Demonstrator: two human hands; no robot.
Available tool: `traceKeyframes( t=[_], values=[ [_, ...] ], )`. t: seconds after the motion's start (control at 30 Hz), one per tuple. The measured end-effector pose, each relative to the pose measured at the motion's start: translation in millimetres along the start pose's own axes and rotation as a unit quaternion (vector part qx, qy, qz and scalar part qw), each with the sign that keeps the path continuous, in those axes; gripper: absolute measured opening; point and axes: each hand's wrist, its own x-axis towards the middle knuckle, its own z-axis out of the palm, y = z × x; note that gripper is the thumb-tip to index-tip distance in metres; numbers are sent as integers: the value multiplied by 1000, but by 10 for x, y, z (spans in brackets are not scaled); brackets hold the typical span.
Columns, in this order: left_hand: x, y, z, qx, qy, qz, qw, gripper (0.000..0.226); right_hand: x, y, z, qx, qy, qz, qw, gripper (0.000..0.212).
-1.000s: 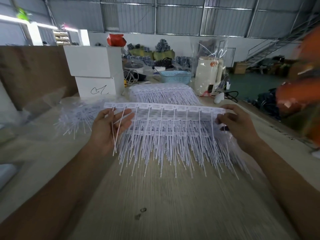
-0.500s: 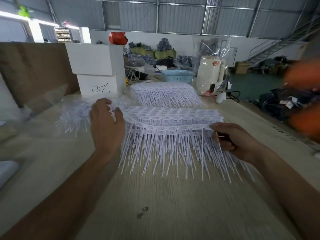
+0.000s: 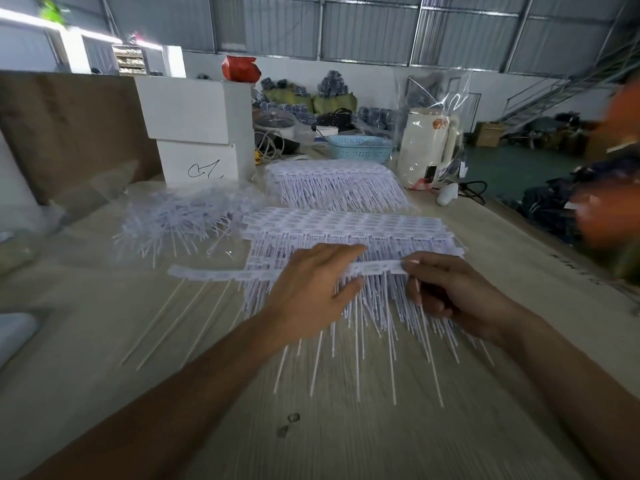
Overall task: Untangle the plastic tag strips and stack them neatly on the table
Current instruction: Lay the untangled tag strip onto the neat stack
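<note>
Two neat stacks lie on the table; a tangled pile remains. The right hand pinches one strip; the left hand rests flat, fingers straight.

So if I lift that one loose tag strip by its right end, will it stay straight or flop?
The tag strip is thin and long, so it would probably sag. It looks light; the right hand pinches it easily. Its thin tails may snag the stack.

Blurred orange shape, perhaps a person, cut off right.
</note>
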Motion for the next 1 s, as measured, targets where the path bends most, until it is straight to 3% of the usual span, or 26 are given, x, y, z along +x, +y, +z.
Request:
traceKeyframes(
  t=[0.13, 0.37, 0.63, 0.8, 0.87, 0.93, 1.0],
  values=[
    [-17, 75, 28, -11, -11, 15, 1000, 34, -39, 51, 174, -18, -39, -9, 999, 18],
    [-59, 99, 17, -1, -25, 24, 999, 34, -73, 54, 249, -124, -5, -84, 989, 17],
    [-69, 68, 82, -48, -50, -9, 998, 34, -40, 135, 235, -280, 26, -206, 937, 11],
    [-72, 49, 122, -97, -68, -43, 992, 29, -26, 165, 226, -378, 60, -274, 882, 20],
    [-61, 38, 124, -135, -73, -65, 986, 46, -17, 164, 225, -424, 72, -302, 851, 22],
    [-56, 41, 128, -139, -64, -55, 987, 41, -20, 181, 220, -408, 71, -281, 866, 16],
    [-45, 40, 119, -122, -49, -41, 990, 20, -18, 180, 219, -336, 68, -219, 914, 10]
  ],
)
